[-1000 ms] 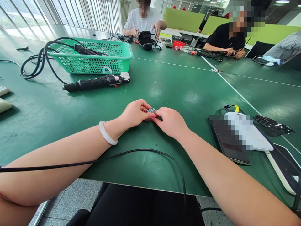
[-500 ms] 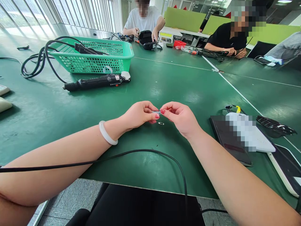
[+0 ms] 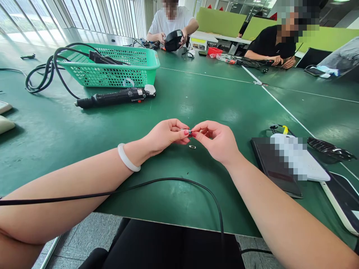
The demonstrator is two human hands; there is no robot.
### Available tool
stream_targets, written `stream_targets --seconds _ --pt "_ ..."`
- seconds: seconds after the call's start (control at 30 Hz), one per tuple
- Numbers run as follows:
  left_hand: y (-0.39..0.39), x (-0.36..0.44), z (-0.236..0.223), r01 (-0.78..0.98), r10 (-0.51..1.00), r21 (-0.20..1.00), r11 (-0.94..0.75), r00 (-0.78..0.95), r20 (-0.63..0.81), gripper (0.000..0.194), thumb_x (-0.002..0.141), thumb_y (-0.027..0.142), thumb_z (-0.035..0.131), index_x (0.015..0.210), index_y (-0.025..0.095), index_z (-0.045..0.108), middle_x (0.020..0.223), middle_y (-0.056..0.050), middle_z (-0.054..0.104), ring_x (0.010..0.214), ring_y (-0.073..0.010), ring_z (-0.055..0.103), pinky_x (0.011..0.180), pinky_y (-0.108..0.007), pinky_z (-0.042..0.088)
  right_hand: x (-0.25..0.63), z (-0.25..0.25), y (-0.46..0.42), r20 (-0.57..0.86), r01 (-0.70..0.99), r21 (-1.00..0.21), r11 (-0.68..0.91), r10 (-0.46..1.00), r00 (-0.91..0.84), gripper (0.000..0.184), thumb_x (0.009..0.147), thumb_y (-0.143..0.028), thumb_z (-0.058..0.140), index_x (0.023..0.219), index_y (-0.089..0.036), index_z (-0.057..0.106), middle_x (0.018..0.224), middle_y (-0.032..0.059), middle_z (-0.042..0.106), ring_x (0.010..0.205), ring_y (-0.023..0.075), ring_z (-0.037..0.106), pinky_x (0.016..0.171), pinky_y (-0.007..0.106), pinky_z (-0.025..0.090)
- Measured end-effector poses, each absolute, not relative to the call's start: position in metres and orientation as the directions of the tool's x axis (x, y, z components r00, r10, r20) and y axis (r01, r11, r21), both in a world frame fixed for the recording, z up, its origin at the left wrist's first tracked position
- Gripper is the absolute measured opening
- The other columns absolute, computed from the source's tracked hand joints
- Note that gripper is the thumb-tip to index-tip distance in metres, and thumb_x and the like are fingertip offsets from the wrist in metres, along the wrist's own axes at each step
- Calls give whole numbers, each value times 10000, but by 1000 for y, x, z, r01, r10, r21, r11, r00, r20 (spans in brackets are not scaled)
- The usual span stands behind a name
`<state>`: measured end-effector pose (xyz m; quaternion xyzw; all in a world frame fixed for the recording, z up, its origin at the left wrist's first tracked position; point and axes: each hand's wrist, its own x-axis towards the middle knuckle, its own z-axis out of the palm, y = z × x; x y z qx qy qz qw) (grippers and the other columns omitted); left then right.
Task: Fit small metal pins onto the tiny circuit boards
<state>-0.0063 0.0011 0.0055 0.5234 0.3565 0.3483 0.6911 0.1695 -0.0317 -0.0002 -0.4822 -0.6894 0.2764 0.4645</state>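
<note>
Fingertip to fingertip over the green table (image 3: 168, 201), my two hands meet at a small grey metallic piece (image 3: 190, 132), too small to name. My left hand (image 3: 165, 136) pinches it between thumb and fingers. From the other side, my right hand (image 3: 217, 140) is closed, with thumb and forefinger pressed at the piece's right end. Most of the piece is hidden by the fingertips. Just below them a tiny pale rectangular frame-like part (image 3: 192, 147) lies flat on the table. A white bangle (image 3: 127, 158) circles my left wrist.
A black electric screwdriver (image 3: 114, 98) lies before a green basket (image 3: 112, 73) with coiled cable. A black cable (image 3: 168, 179) crosses my left forearm. At right are a dark phone-like slab (image 3: 269, 168) and a white device (image 3: 314, 164). Two people (image 3: 171, 22) sit across the table.
My left thumb has shifted up over the small piece, covering more of it. Across the table, a person has lifted a black case. The tiny frame-like part stays put.
</note>
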Motion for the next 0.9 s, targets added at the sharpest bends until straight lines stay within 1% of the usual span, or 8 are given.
stream_targets --seconds 0.1,0.17,0.37,0.47,0.6,0.67,0.73,0.9 --pt "1 -7 6 -116 849 970 213 513 -125 292 674 202 769 845 97 558 650 -8 659 640 -97 640 710 -284 521 168 2 -36 459 513 -739 437 884 -92 90 785 -302 635 777 -227 684 750 5 661 624 121 533 584 283 432" --pt "0 -7 7 -106 842 972 208 525 -123 322 644 170 786 861 99 559 678 -8 664 657 -99 641 731 -296 523 167 2 -37 460 539 -722 434 883 -94 87 789 -288 623 772 -228 684 757 9 663 647 131 547 611 292 447" --pt "-1 -7 12 -43 836 989 144 539 -99 306 648 138 771 864 103 558 719 -16 674 635 -93 629 724 -308 527 169 0 -33 355 471 -816 337 933 -52 64 733 -283 652 751 -222 658 708 -6 626 599 118 508 593 284 438" --pt "0 -7 11 10 843 994 106 529 -95 278 673 139 749 875 106 563 719 -21 670 641 -97 631 710 -299 524 176 2 -30 279 523 -806 277 957 -78 110 704 -304 675 773 -218 670 686 -13 606 575 110 477 571 277 408" --pt "3 -8 6 123 869 992 22 489 -80 266 699 199 733 892 119 570 715 -28 667 654 -112 639 711 -304 515 187 5 -30 46 765 -626 154 986 -162 171 670 -364 707 786 -238 712 636 -19 569 558 120 469 528 277 363" --pt "4 -9 3 183 883 983 -25 464 -64 271 700 220 729 897 123 570 721 -33 668 656 -118 640 703 -304 507 189 5 -30 -11 829 -542 140 985 -173 152 685 -365 694 778 -248 720 638 -15 568 566 126 480 521 276 358" --pt "5 -10 1 233 892 971 -60 450 -53 280 697 235 726 902 126 570 728 -38 666 660 -126 643 689 -300 499 188 3 -31 -7 849 -503 162 981 -192 105 722 -333 656 735 -248 717 649 -9 579 571 125 488 520 275 359" --pt "7 -11 -4 326 898 933 -151 440 -9 287 669 268 730 885 142 590 745 -39 652 678 -126 614 639 -273 470 185 3 -31 67 863 -434 259 964 -256 134 761 -255 605 672 -231 703 704 9 624 611 135 517 538 281 370"
